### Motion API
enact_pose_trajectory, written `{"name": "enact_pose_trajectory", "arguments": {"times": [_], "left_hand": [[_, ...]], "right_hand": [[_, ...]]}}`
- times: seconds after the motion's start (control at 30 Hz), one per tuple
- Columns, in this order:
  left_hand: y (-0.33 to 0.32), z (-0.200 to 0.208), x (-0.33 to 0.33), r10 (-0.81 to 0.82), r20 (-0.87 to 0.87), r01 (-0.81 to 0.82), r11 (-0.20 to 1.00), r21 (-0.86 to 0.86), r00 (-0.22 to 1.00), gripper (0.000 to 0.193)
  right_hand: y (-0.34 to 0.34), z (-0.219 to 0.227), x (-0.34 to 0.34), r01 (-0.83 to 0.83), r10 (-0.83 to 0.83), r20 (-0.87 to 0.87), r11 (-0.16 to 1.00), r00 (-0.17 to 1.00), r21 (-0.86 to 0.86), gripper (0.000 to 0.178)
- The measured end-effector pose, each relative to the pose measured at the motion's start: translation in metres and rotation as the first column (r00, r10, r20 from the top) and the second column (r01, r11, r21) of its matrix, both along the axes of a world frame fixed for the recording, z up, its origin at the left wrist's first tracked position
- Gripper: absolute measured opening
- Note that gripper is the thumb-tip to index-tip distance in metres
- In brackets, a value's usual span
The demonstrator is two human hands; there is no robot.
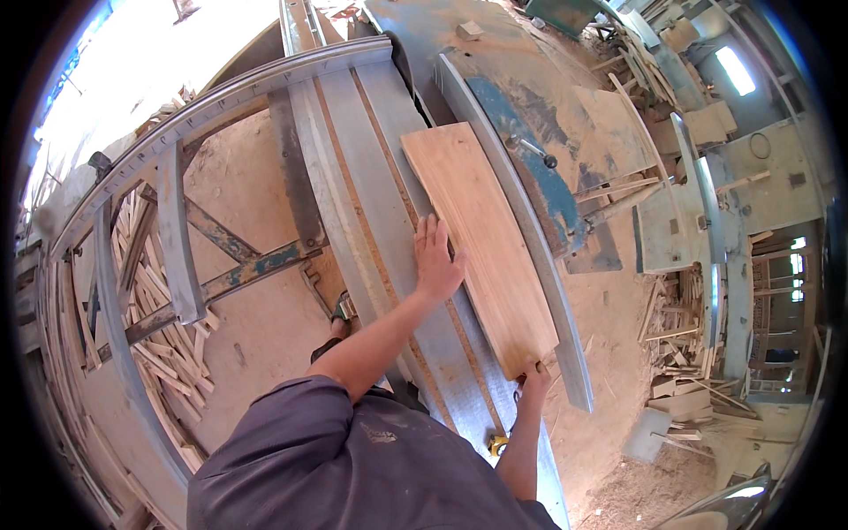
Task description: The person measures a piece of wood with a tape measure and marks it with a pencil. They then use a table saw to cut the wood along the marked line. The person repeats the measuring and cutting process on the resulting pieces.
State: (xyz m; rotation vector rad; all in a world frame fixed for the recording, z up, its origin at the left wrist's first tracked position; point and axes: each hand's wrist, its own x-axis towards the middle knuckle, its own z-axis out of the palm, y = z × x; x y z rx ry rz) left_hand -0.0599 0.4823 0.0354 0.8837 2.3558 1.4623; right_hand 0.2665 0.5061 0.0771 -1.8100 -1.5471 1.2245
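Note:
A long, pale brown wooden board lies on a metal machine table, which looks like a sliding table saw. Its right side runs along a straight grey fence, close to it at the near end. My left hand rests at the board's left edge, fingers stretched forward and thumb toward the wood. At the near end, my right hand grips the board's edge, its fingertips partly hidden. The silver sliding table, striped with two brown grooves, passes beneath my left arm. A yellow tape measure sits beside my right forearm.
A grey metal frame with crosspieces extends left from the table. Loose wood strips are piled on the floor there. Right of the fence, a black-knobbed lever sticks out over the dusty machine top. Offcuts lie farther right.

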Motion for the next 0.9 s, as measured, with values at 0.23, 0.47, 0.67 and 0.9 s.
{"name": "enact_pose_trajectory", "arguments": {"times": [0.23,0.47,0.67,0.9], "left_hand": [[0.031,-0.015,-0.008,0.119,0.037,-0.123,0.978,0.166,0.992,0.079],[0.064,-0.018,-0.053,0.234,0.046,-0.238,0.963,0.124,0.971,0.075],[0.073,-0.019,-0.069,0.253,0.054,-0.258,0.958,0.122,0.966,0.073],[0.080,-0.023,-0.084,0.281,0.055,-0.286,0.948,0.136,0.958,0.073]], "right_hand": [[0.020,0.011,-0.032,0.002,0.000,0.026,0.998,1.000,-0.068,0.022],[0.037,0.003,-0.079,-0.013,0.007,-0.083,0.997,0.997,-0.077,0.020],[0.037,0.008,-0.102,0.011,-0.015,-0.059,0.998,0.998,-0.066,0.018],[0.042,0.010,-0.114,-0.026,0.018,-0.080,0.995,0.997,-0.096,0.018]]}}
